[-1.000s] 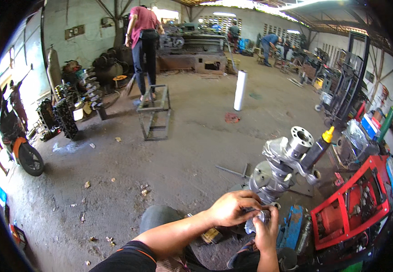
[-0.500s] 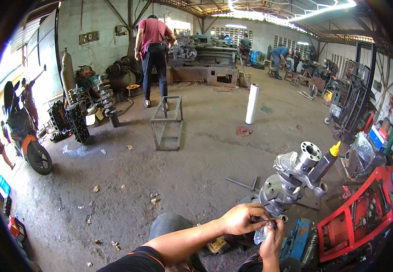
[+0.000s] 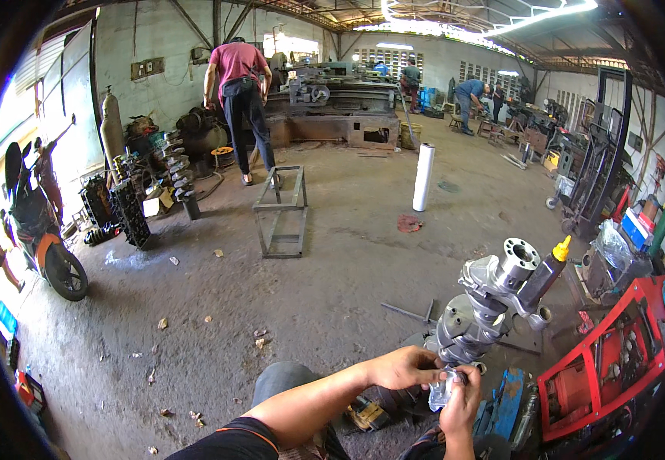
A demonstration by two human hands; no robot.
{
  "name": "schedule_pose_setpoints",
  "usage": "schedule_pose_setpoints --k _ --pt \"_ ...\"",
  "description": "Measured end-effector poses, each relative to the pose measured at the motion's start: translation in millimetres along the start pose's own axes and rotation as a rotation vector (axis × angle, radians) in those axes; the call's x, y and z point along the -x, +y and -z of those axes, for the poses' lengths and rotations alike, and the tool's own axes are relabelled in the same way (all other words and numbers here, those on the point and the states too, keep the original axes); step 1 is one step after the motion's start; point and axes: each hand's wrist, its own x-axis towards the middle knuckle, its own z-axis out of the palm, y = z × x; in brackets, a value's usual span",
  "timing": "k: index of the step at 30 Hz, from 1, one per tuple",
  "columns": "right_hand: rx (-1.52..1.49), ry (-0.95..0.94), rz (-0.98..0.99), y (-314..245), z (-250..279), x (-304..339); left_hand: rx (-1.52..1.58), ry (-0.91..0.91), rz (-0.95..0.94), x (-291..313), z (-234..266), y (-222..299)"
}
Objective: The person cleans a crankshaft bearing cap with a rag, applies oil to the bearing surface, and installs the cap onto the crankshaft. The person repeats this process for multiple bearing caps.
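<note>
Between my two hands is a small clear plastic bag [image 3: 440,393], crumpled and shiny. My left hand [image 3: 407,368] pinches its upper edge with the fingers closed. My right hand [image 3: 461,408] grips the bag from the near side, thumb and fingers pressed together. Whatever lies inside the bag cannot be made out. Just beyond my hands an engine crankshaft [image 3: 476,310] stands upright, its round flange with several holes on top. A dark bottle with a yellow nozzle cap [image 3: 551,270] rises against its right side.
At right lie a red metal frame [image 3: 604,353] and a blue tool [image 3: 510,395]. A yellow-black power tool [image 3: 368,414] is below my left forearm. Farther off stand a steel frame [image 3: 283,211], a white roll [image 3: 424,178], a motorcycle [image 3: 45,238] and a person [image 3: 239,100] by a lathe.
A dark small thing at my fingertips no longer shows; the clear bag is now raised between both hands. The person by the lathe has shifted left in the picture.
</note>
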Motion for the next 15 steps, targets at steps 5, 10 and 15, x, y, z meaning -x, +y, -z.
schedule_pose_setpoints --k 5,10,15 --pt "-0.013 -0.043 -0.009 1 3 -1 0.24 -0.038 -0.036 -3 1 -12" --pt "0.134 -0.128 0.062 -2 3 1 0.285 0.015 0.096 -10 -5 -21" --pt "0.029 -0.112 0.02 0 1 5 0.332 0.028 0.128 -12 -10 -23"
